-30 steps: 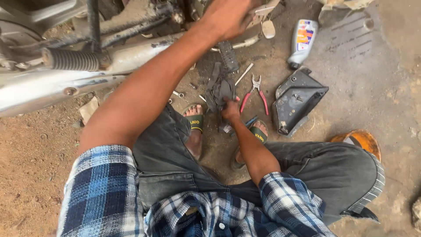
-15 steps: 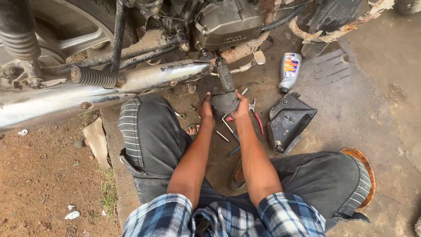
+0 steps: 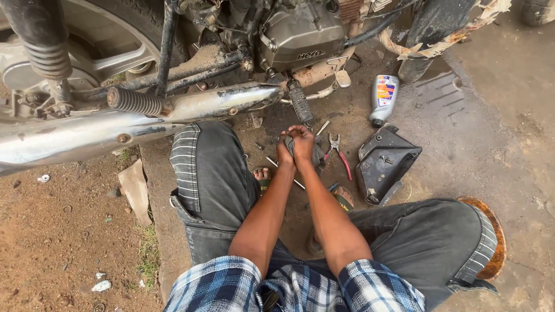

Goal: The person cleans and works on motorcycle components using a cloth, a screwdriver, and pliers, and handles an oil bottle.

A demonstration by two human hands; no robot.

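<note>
My left hand [image 3: 285, 151] and my right hand [image 3: 302, 140] meet low between my knees, both closed around a dark grey rag [image 3: 316, 153] bunched between them. They hover just above the ground, in front of the motorcycle's engine [image 3: 300, 34] and below its black footpeg [image 3: 299, 101]. Red-handled pliers [image 3: 337, 149] lie on the ground just right of my hands. A thin metal rod [image 3: 296, 183] lies beneath my forearms.
A chrome exhaust pipe [image 3: 115, 124] runs across the left. A black plastic side cover [image 3: 383, 164] lies to the right, with a grey oil bottle [image 3: 384, 98] beyond it. A flat stone [image 3: 136, 188] lies on the dirt at left. An orange rim [image 3: 496, 242] shows by my right knee.
My left arm came down from the motorcycle and joined my right hand between my knees. The view tilted up, showing more of the engine.
</note>
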